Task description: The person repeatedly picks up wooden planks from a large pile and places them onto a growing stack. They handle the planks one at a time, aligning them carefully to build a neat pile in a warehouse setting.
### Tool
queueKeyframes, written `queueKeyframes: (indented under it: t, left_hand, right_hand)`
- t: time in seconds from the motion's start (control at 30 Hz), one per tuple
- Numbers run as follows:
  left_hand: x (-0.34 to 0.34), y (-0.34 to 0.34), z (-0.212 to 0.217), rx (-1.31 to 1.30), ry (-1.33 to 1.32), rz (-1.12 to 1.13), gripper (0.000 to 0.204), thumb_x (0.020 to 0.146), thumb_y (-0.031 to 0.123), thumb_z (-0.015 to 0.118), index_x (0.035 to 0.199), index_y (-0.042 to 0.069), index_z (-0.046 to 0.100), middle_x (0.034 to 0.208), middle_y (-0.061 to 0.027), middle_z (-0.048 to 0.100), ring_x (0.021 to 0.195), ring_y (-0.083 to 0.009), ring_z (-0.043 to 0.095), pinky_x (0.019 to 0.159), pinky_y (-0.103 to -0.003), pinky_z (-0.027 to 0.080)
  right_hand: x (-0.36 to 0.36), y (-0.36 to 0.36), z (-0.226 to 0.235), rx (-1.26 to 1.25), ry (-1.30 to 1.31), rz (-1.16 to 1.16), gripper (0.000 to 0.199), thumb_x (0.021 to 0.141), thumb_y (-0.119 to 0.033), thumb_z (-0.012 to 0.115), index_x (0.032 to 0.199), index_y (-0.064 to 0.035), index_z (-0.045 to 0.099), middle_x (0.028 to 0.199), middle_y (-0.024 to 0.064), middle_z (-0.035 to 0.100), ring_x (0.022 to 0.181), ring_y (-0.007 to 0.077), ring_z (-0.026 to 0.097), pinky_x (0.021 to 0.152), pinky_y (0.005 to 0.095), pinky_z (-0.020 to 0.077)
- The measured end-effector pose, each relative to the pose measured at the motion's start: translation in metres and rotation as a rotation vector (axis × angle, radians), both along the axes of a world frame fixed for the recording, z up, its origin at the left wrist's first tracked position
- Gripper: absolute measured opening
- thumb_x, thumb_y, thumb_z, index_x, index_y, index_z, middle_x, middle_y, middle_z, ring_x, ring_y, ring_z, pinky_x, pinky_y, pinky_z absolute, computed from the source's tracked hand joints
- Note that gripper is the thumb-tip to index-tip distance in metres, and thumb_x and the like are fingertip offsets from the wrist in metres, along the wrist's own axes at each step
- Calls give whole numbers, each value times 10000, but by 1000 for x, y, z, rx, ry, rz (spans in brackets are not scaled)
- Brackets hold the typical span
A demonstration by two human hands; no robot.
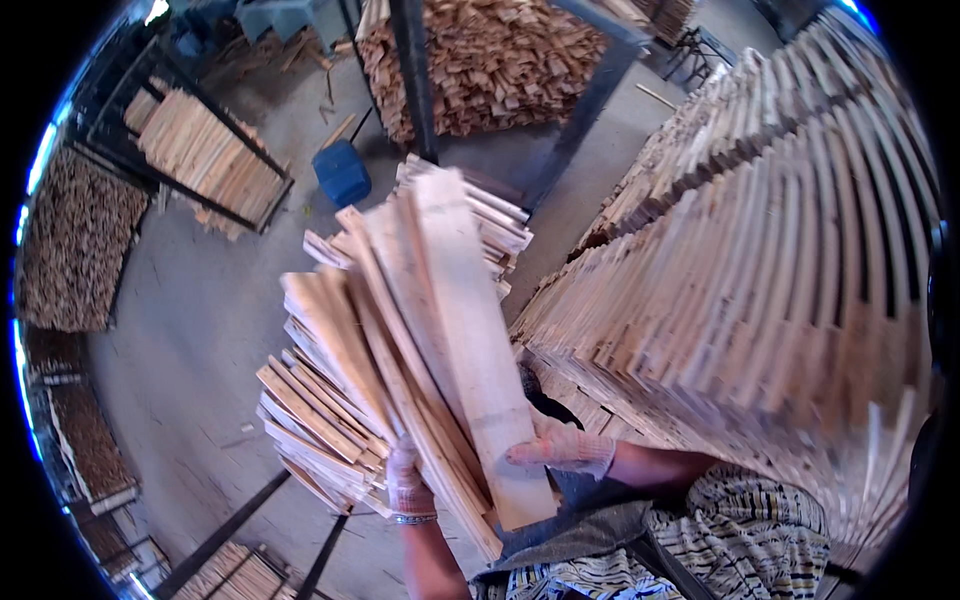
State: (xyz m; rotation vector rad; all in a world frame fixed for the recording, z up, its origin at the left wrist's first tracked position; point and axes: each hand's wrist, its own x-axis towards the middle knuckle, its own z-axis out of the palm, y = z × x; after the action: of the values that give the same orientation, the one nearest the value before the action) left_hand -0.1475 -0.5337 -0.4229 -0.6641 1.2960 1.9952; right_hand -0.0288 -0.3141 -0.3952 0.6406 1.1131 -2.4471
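Note:
In front of my body I hold several thin wooden boards fanned out lengthwise. A wide pale board [468,320] lies topmost on the right side of the bunch. My right hand [565,447], in a light knit glove, is closed on that board near its lower end. My left hand [406,482], gloved too, is closed round the left edge of the narrower boards [388,330]; some of its fingers are hidden. Beneath the bunch, a pile of loose boards [315,425] shows on the left, and more board ends stick out past the far end.
A tall stack of boards [720,280] rises close on my right. Beyond are a blue plastic container [341,172] on the floor, a metal rack of boards [205,150] and a large wood heap [490,70] behind a metal post [411,80]. More stacked wood [78,240] stands far left.

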Motion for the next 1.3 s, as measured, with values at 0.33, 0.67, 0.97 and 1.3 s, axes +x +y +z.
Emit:
queueKeyframes:
  t: [0.33, 0.67, 0.97, 1.3]
  left_hand:
    - [-3, 93, 103, 21, 459, -132, 454, 944, 393, 507, 1155, 1, 596, 1124, -150, 635, 979, -276, 627, 881, -398, 531]
    - [53, 277, 251, 481, 467, -931, 477, 961, 416, 506, 1231, 25, 548, 1188, -152, 610, 1066, -283, 599, 944, -424, 504]
    - [135, 324, 444, 825, 563, -1172, 507, 976, 436, 506, 1300, 46, 504, 1245, -154, 588, 1145, -289, 574, 1000, -446, 479]
    - [383, 404, 528, 1250, 580, -1580, 498, 988, 410, 536, 1367, 99, 451, 1319, -117, 546, 1215, -274, 543, 1089, -474, 416]
  right_hand:
    - [-23, 37, 123, 1011, 943, -131, 1162, 718, -534, 800, 1559, -86, 136, 1498, 207, 324, 1301, 313, 455, 1070, 404, 388]
    - [76, 68, 327, 1495, 564, -585, 1190, 678, -528, 785, 1568, -114, 112, 1488, 241, 299, 1313, 363, 441, 1049, 399, 394]
    - [258, 86, 496, 1020, 886, -774, 973, 748, -255, 784, 1543, -107, 242, 1130, 131, 658, 986, 211, 648, 866, 341, 539]
    - [520, 149, 545, 905, 421, -1163, 459, 855, -246, 707, 1216, 12, 588, 1095, 144, 675, 947, 206, 682, 842, 351, 582]
